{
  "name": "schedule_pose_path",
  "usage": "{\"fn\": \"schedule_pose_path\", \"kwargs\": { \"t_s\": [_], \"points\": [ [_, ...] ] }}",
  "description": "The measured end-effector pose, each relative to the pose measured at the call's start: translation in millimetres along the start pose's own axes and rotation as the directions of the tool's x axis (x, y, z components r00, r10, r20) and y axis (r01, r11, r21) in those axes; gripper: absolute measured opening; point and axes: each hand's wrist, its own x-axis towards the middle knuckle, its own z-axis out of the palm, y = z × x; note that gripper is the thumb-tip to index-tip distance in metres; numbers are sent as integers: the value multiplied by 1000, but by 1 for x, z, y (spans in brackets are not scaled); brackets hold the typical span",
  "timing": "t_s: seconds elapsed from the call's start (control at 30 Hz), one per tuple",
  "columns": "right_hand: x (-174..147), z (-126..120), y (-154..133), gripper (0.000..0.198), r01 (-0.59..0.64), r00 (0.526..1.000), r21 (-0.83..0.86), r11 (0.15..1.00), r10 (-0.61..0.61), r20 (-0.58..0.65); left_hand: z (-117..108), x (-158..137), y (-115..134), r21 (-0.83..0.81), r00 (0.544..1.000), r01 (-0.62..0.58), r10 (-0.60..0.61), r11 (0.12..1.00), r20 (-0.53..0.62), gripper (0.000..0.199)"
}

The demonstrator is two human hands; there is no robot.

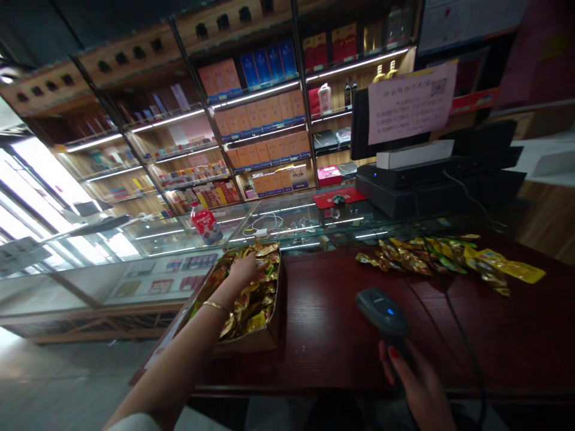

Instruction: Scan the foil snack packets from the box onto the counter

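Observation:
My left hand (245,269) reaches into an open cardboard box (256,343) at the left of the counter. Gold and yellow foil snack packets (256,304) fill that box, and my fingertips are down among them, too hidden to show whether they grip one. My right hand (420,383) is wrapped round the handle of a black barcode scanner (381,310) with a blue light on top, held over the counter near its front edge. Beyond the scanner, more gold, green and yellow snack packets (444,254) lie in a loose row.
The scanner's black cable (465,335) runs across the dark wooden counter (323,299). At the back right stand a monitor with a pink notice (411,105) and a black cash drawer (399,191). A red-labelled bottle (205,224) sits on the glass case, near a white cable (263,227).

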Motion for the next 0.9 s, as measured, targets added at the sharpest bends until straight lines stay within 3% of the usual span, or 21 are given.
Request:
{"fn": "schedule_pose_path", "kwargs": {
  "t_s": [0.17,0.27,0.33,0.43,0.53,0.67,0.77,0.9],
  "points": [
    [-3,3,-8,46,50,997,-44,998,-52,-63,-1,-8,3,-118,998,-34,29,992,-48,52],
    [-4,4,-6,45,59,992,-66,996,-66,-111,-11,-18,6,-288,992,-18,-18,958,-122,53],
    [-4,4,-3,45,32,992,-56,998,-39,-117,-21,-30,15,-453,979,-63,-33,889,-201,52],
    [-2,4,4,49,-40,997,-1,999,40,-64,-26,-55,50,-686,921,-294,6,666,-389,46],
    [-1,5,7,53,-93,994,18,995,94,-48,-6,-71,107,-790,884,-447,71,419,-462,34],
    [-1,6,4,55,-109,992,-2,994,108,-60,48,-64,169,-930,953,-304,83,205,-293,32],
    [0,5,3,58,-112,992,8,994,113,-54,78,-51,182,-957,962,-268,88,113,-259,56],
    [2,4,3,59,-122,992,-22,992,123,20,90,-47,176,-953,943,-301,162,40,-291,75]
  ]
}}
